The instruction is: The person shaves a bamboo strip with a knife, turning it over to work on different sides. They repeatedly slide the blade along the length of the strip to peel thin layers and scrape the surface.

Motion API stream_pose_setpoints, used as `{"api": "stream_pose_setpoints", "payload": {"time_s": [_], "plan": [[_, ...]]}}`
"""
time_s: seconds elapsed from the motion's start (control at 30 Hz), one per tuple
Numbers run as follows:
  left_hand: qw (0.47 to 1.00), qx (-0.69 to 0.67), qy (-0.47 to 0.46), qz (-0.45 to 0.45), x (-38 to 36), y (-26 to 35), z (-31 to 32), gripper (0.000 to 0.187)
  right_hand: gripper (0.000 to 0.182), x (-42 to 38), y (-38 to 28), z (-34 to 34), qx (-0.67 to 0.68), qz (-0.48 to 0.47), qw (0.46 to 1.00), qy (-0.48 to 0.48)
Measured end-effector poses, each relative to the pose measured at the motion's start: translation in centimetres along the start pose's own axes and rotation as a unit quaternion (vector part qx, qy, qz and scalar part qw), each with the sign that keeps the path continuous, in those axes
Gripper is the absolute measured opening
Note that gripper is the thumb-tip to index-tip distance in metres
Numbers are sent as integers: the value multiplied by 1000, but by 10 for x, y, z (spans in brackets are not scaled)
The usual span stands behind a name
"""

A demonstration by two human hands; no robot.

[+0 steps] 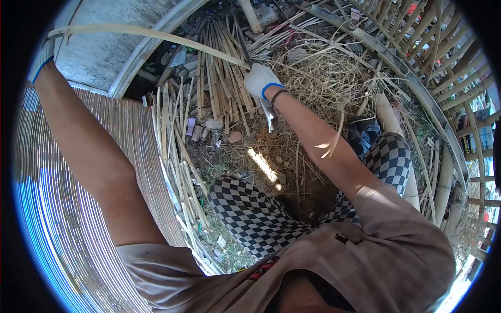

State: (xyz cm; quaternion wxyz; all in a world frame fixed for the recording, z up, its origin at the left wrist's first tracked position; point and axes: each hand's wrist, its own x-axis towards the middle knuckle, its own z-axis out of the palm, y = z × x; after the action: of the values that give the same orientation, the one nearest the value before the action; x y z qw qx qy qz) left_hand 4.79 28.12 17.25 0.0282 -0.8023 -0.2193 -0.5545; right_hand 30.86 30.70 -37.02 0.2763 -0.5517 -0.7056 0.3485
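Note:
A long pale bamboo strip point(151, 33) arches across the upper left of the head view. My left hand point(45, 56), in a white glove with a blue cuff, is stretched far out and closed on the strip's outer end; the dark image border partly hides its fingers. My right hand point(262, 81), gloved the same way, is closed around a knife. The knife's dark blade point(243, 48) points away from me and meets the strip's near end. Below the fist a greyish handle end point(270, 118) sticks out.
Cut bamboo sticks point(216, 73) lie in a bundle ahead, near a heap of curly shavings point(334, 78). More split strips point(175, 125) lie beside a slatted blind point(125, 120) at left. A bamboo lattice point(443, 57) curves along the right. A black plastic bag point(364, 136) lies near my checkered knee.

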Motion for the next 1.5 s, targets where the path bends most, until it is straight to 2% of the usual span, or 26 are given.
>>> {"api": "stream_pose_setpoints", "payload": {"time_s": [0.03, 0.07, 0.13, 0.23, 0.3, 0.33, 0.43, 0.47, 0.5, 0.53, 0.57, 0.63, 0.7, 0.77, 0.9, 0.93, 1.0, 1.03, 1.07, 1.13, 1.17, 1.23, 1.27, 1.33, 1.43, 1.5], "plan": [[951, -183, 209, -133, -9, -5, 11, 37, 32, -11, -11, -11, 47, 7, 998, 29], [889, -375, 228, -135, -33, 48, 68, 30, 28, -26, -27, -22, 44, -33, 997, 59], [902, -389, 125, -139, -28, 47, 77, 32, 22, -43, -37, -9, 39, -97, 986, 130], [912, -380, 48, -147, -7, 25, 61, 35, 24, -20, 28, 41, 48, 2, 991, 124], [912, -384, 35, -143, 2, 19, 57, 38, 36, 13, 88, 47, 76, 124, 989, -20], [908, -393, 26, -144, 5, 16, 58, 39, 40, 23, 96, 48, -24, 74, 995, -60], [882, -446, -5, -150, 11, -6, 58, 42, 34, -27, 39, -3, 112, 65, 991, 28], [872, -466, -19, -150, 15, -4, 64, 44, 29, -23, 38, 4, 65, 22, 996, 61], [903, -405, 9, -140, 22, -2, 72, 46, 30, -18, 47, 18, 71, 2, 993, 98], [831, -525, -53, -177, 24, -1, 75, 49, 31, -9, 61, 41, 79, -20, 987, 139], [844, -505, -55, -170, 26, -8, 75, 49, 33, -8, 65, 53, 90, -39, 979, 177], [873, -460, -60, -150, 32, -20, 60, 49, 37, 9, 111, 73, 115, 168, 978, 40], [855, -489, -53, -165, 34, -27, 50, 47, 40, 45, 154, 78, 16, 229, 961, -153], [862, -479, -17, -166, 31, -31, 45, 46, 41, 42, 145, 75, 40, 131, 990, -41], [844, -502, -95, -160, 44, -52, 19, 33, 41, -3, 98, 63, 56, 23, 993, 100], [835, -514, -116, -161, 40, -49, 25, 28, 40, -4, 109, 75, -9, 60, 996, 66], [836, -514, -34, -187, 18, -56, 13, 30, 37, 7, 192, 119, 106, 274, 955, -47], [837, -518, -8, -176, 34, -62, 5, 31, 36, 2, 193, 110, 77, 229, 968, -64], [818, -513, -99, -241, 69, -86, -52, 32, 33, 17, 183, 101, -16, 269, 953, -141], [988, -116, 1, -100, 30, -39, 3, 34, 38, 38, 207, 113, -73, 256, 945, -190], [989, 93, 80, -78, 10, -15, 32, 36, 40, 44, 216, 112, -112, 208, 943, -235], [953, -171, 143, -207, 8, 12, 29, 35, 43, 39, 221, 99, -153, 166, 933, -280], [939, -242, 92, -226, 18, 6, 11, 35, 44, 31, 216, 91, -153, 170, 932, -281], [905, -375, 88, -181, 3, -7, -5, 33, 45, -10, 192, 63, -67, 267, 943, -188], [901, -199, 312, -227, -39, 97, 105, 47, 51, -51, 151, 21, -133, 247, 933, -226], [904, -271, 264, -198, -49, 53, 68, 47, 57, -50, 147, 11, -128, 193, 948, -219]]}}
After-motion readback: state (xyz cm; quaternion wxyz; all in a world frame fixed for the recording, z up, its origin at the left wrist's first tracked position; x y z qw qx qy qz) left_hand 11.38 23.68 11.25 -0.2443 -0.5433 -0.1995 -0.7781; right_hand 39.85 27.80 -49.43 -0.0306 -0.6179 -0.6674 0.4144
